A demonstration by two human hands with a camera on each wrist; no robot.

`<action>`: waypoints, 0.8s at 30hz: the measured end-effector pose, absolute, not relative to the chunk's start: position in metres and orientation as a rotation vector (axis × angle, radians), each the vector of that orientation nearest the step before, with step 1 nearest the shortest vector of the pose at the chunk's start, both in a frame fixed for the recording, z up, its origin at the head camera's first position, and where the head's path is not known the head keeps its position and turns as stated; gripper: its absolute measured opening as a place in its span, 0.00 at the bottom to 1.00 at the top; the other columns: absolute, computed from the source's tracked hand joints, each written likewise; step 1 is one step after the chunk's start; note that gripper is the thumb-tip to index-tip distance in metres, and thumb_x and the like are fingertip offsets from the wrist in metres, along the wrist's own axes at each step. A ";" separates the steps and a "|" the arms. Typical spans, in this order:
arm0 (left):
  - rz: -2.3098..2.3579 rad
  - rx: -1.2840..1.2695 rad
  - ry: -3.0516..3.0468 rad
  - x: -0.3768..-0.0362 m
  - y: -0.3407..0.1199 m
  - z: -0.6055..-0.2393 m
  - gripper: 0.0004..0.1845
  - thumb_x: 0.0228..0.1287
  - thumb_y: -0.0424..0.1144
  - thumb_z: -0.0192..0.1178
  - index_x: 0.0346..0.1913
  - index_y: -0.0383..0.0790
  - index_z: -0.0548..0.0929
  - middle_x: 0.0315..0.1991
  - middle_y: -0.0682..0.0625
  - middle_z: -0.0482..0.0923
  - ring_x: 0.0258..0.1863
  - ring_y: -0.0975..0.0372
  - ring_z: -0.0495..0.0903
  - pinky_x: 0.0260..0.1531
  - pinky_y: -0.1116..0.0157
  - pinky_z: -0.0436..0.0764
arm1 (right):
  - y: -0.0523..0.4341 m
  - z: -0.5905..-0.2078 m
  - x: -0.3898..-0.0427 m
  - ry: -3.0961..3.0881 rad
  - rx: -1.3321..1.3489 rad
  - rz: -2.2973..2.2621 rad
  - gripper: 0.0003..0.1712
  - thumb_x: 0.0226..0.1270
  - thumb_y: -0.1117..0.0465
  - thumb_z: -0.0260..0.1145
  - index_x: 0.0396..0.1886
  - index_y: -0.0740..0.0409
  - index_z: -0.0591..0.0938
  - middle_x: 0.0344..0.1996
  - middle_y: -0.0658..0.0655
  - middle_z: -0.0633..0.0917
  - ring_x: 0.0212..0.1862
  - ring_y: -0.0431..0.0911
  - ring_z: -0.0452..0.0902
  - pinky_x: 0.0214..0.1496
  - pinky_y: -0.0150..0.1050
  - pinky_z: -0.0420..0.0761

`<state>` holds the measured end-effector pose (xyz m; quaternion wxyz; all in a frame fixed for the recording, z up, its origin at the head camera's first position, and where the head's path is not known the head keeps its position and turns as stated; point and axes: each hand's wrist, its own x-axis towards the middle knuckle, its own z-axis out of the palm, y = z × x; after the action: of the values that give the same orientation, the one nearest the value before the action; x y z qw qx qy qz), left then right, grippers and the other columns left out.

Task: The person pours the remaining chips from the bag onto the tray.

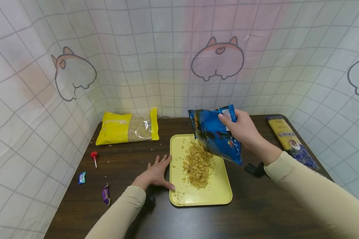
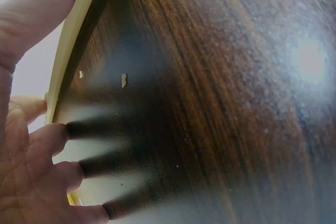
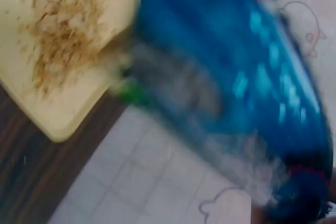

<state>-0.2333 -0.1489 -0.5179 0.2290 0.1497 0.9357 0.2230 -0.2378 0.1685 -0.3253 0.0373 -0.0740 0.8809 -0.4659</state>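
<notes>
Head view: right hand [image 1: 242,127] gripping upended blue bag [image 1: 216,134], mouth down over yellow tray [image 1: 218,189], chips [image 1: 198,165] heaped mid-tray. Left hand [image 1: 155,174] flat on worktop [image 1: 257,212], fingers straight against tray's edge. Pouring step, probably near done; next likely needs shaking out, then righting the bag.

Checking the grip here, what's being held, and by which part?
The right hand holds the blue bag by its upper end, tipped over the tray. The left hand holds nothing.

Left hand [image 1: 155,174] lies flat, fingers spread; right hand [image 1: 242,127] raised, fingers curled.
</notes>
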 end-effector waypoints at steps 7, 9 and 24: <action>0.608 0.421 2.569 -0.233 -0.147 -0.516 0.71 0.44 0.61 0.81 0.84 0.46 0.45 0.84 0.40 0.42 0.82 0.38 0.36 0.72 0.27 0.44 | 0.156 -0.327 -0.227 2.622 -0.376 -1.395 0.19 0.81 0.50 0.56 0.42 0.63 0.80 0.25 0.51 0.73 0.38 0.50 0.72 0.43 0.43 0.71; 0.608 0.419 2.569 -0.233 -0.146 -0.514 0.71 0.44 0.61 0.81 0.84 0.46 0.45 0.84 0.40 0.43 0.82 0.38 0.36 0.72 0.27 0.44 | 0.154 -0.327 -0.223 2.617 -0.413 -1.360 0.18 0.81 0.51 0.57 0.44 0.63 0.82 0.24 0.51 0.74 0.40 0.50 0.75 0.44 0.43 0.72; 0.607 0.415 2.581 -0.234 -0.147 -0.514 0.71 0.44 0.60 0.81 0.84 0.46 0.46 0.84 0.40 0.43 0.82 0.38 0.36 0.72 0.27 0.43 | 0.173 -0.324 -0.193 2.414 -0.372 -1.326 0.23 0.81 0.48 0.57 0.56 0.65 0.79 0.46 0.61 0.88 0.49 0.49 0.84 0.58 0.51 0.84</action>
<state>-0.2341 -0.1469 -0.5143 0.2271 0.1506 0.9366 0.2201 -0.1927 0.1734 -0.3244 0.1804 -0.1318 0.8543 -0.4693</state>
